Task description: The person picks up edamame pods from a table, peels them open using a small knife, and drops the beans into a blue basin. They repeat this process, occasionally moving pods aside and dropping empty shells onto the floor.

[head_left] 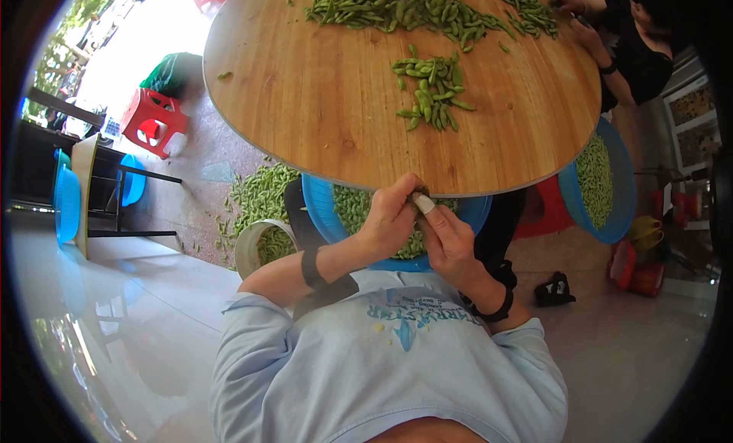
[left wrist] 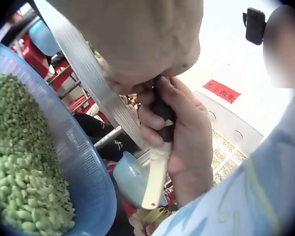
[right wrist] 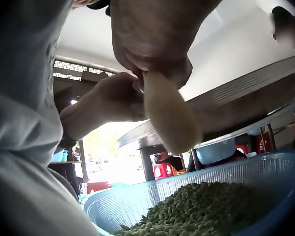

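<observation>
My left hand and right hand meet at the near edge of the round wooden table. In the right hand is a small tool with a cream handle, a hole at its butt; its working end is hidden among the fingers. Dark coverings show around fingers there. The left hand's fingers curl against the tool's tip; I cannot tell what they pinch. Below both hands stands a blue basin of shelled green beans. A small heap of edamame pods lies on the table ahead.
A larger pile of pods covers the far tabletop, with another person's hands beside it. Pods litter the floor at left near a pale bucket. A second blue basin of beans and a red stool stand nearby.
</observation>
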The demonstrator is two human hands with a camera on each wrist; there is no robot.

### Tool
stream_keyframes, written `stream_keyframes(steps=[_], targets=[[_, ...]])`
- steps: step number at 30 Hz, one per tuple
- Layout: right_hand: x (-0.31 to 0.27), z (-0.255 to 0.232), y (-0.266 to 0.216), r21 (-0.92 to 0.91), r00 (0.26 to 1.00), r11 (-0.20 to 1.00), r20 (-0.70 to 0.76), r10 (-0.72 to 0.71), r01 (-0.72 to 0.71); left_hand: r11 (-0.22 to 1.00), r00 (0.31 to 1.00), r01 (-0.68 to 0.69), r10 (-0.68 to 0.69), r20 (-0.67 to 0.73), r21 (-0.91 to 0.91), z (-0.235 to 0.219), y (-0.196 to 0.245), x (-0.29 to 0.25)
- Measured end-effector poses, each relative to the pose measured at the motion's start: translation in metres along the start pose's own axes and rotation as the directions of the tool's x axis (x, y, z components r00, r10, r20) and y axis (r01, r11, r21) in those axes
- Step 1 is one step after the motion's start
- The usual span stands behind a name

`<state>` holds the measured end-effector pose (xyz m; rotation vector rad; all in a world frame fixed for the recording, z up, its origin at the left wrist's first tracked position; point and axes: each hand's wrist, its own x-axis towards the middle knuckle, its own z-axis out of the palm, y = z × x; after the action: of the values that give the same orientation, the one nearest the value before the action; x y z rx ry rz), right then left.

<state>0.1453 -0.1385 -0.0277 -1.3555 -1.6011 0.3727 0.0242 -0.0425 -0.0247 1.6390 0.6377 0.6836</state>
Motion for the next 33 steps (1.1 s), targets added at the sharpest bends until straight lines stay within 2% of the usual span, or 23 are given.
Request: stream_keyframes(steps=[2, 3, 5, 6, 8, 9, 10, 11, 12, 14, 16, 18, 19, 21, 23, 25, 26, 28, 29, 31, 33], targets=[[0.005, -0.001, -0.004, 0.172, 0.991, 0.98, -0.066, 0.115, -0.103, 0.999, 1.0, 0.001, 0.0, 0.025, -0.039, -0.005, 0.003, 0.002], [0.005, -0.002, -0.003, 0.171, 0.991, 0.98, -0.063, 0.114, -0.102, 0.997, 0.998, 0.019, -0.014, 0.061, -0.079, -0.007, 0.004, 0.0], [0.002, -0.006, -0.001, 0.255, 0.952, 0.921, -0.006, 0.307, -0.295, 0.997, 0.997, 0.031, -0.025, 0.075, -0.075, -0.01, 0.004, -0.001], [0.001, -0.006, 0.001, 0.253, 0.952, 0.921, -0.008, 0.307, -0.295, 0.997, 0.996, 0.033, -0.027, 0.091, -0.067, -0.012, 0.005, 0.0], [-0.001, -0.006, 0.005, 0.407, 0.888, 0.806, 0.025, 0.46, -0.429, 0.999, 0.995, 0.027, -0.025, 0.1, -0.018, -0.018, 0.008, -0.002], [0.0, -0.005, 0.005, 0.407, 0.887, 0.806, 0.023, 0.461, -0.429, 0.999, 0.994, 0.027, -0.031, 0.107, 0.031, -0.02, 0.009, -0.004], [0.001, -0.004, 0.006, 0.353, 0.921, 0.866, -0.03, 0.389, -0.355, 0.999, 0.994, 0.03, -0.033, 0.108, 0.031, -0.02, 0.008, -0.007], [0.002, -0.002, 0.006, 0.292, 0.947, 0.915, -0.077, 0.311, -0.277, 0.99, 0.996, -0.041, 0.031, 0.082, 0.132, -0.019, 0.007, -0.01], [0.004, -0.001, 0.006, 0.292, 0.947, 0.915, -0.076, 0.313, -0.279, 0.966, 0.993, -0.11, 0.098, 0.062, 0.234, -0.019, 0.005, -0.013], [0.008, 0.003, 0.006, 0.173, 0.959, 0.954, -0.096, 0.265, -0.246, 0.972, 0.995, -0.09, 0.079, 0.062, 0.219, -0.019, 0.002, -0.018], [0.014, 0.005, 0.002, 0.159, 0.965, 0.96, -0.093, 0.246, -0.23, 0.976, 0.996, -0.076, 0.064, 0.062, 0.205, -0.02, 0.003, -0.021], [0.014, 0.006, 0.003, 0.145, 0.97, 0.966, -0.086, 0.226, -0.212, 0.952, 0.982, -0.184, 0.167, 0.089, 0.244, -0.023, 0.008, -0.024], [0.011, 0.007, 0.008, 0.147, 0.971, 0.964, -0.06, 0.233, -0.222, 0.951, 0.981, -0.186, 0.168, 0.091, 0.246, -0.028, 0.011, -0.026], [0.009, 0.002, 0.011, 0.148, 0.97, 0.962, -0.038, 0.238, -0.23, 0.854, 0.949, -0.303, 0.309, 0.057, 0.422, -0.048, 0.02, -0.031], [0.005, -0.006, 0.008, 0.185, 0.962, 0.944, 0.069, 0.266, -0.274, 0.746, 0.943, -0.282, 0.331, 0.031, 0.603, -0.083, 0.033, -0.04], [0.0, -0.01, 0.011, 0.167, 0.963, 0.949, 0.059, 0.261, -0.268, 0.61, 0.976, -0.164, 0.216, 0.037, 0.775, -0.123, 0.038, -0.054], [-0.002, -0.01, 0.012, 0.15, 0.966, 0.954, 0.054, 0.253, -0.258, 0.607, 0.975, -0.17, 0.216, 0.044, 0.777, -0.132, 0.039, -0.058], [-0.004, -0.011, 0.012, 0.211, 0.959, 0.935, 0.064, 0.277, -0.284, 0.176, 0.997, -0.008, 0.075, -0.005, 0.984, -0.142, 0.044, -0.06], [-0.003, -0.011, 0.013, 0.267, 0.952, 0.914, 0.083, 0.295, -0.306, 0.17, 0.996, -0.007, 0.085, -0.007, 0.985, -0.14, 0.046, -0.054], [0.001, -0.009, 0.013, 0.275, 0.958, 0.918, 0.092, 0.27, -0.285, 0.523, 0.986, -0.169, 0.098, 0.138, 0.835, -0.127, 0.056, -0.019], [0.003, -0.007, 0.01, 0.275, 0.962, 0.922, 0.105, 0.253, -0.272, 0.616, 0.959, -0.278, 0.22, 0.177, 0.737, -0.106, 0.049, 0.019]])
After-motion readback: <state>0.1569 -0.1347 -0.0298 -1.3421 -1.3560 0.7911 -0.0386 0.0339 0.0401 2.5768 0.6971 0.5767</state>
